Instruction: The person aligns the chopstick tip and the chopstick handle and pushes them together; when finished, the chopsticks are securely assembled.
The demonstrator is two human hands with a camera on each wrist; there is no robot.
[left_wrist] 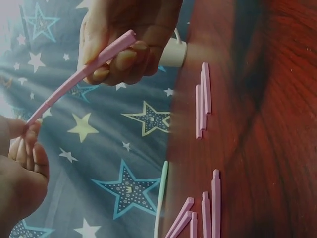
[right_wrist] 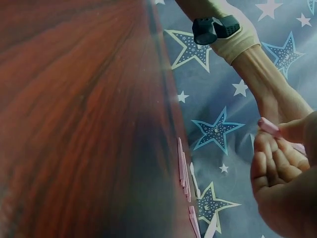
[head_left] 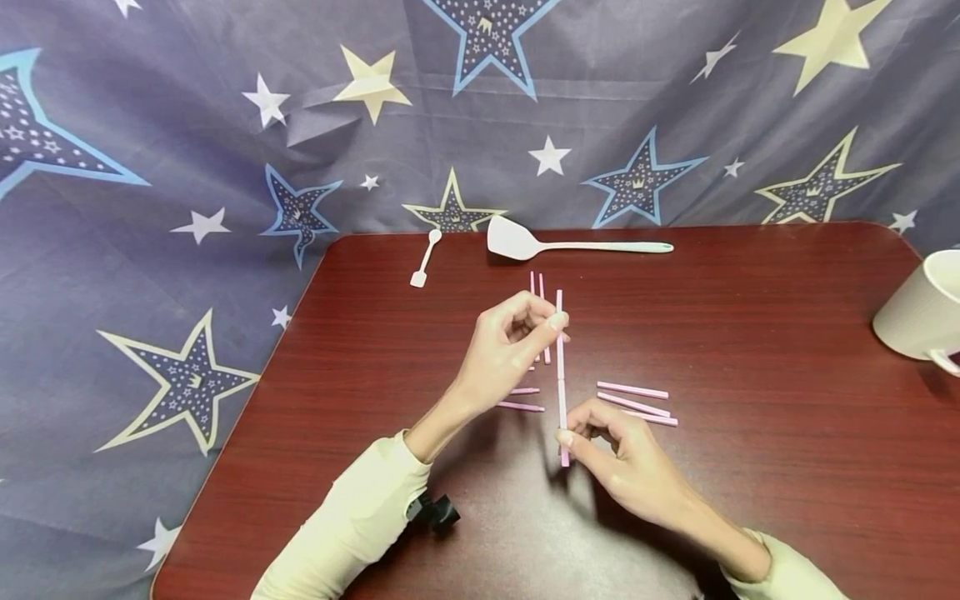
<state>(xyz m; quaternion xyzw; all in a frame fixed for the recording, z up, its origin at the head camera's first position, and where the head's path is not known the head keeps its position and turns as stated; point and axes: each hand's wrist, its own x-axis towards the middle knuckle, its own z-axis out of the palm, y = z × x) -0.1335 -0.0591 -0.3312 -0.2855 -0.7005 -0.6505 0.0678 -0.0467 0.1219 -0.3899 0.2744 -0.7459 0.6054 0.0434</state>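
A: Grip?
B: Left hand [head_left: 498, 350] pinches the pink stick [head_left: 560, 354] near its 12 o'clock end, right hand [head_left: 633, 462] near 6; no finger gap beyond its thickness.
A: Stick?
B: Between hands, above table [head_left: 787, 333]. Looks slightly bowed; I'd straighten the mid seam [head_left: 561, 379], press along axis.
A: Room?
B: Best at 2. Loose sticks [head_left: 632, 390] at 4, far edge at 12.

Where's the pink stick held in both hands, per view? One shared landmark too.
Head: pink stick just right of centre, running up the picture.
Left wrist: upper left, slanting.
Right wrist: right edge, about mid-height, partly hidden by the right hand.
Shared landmark: starry curtain, behind the table.
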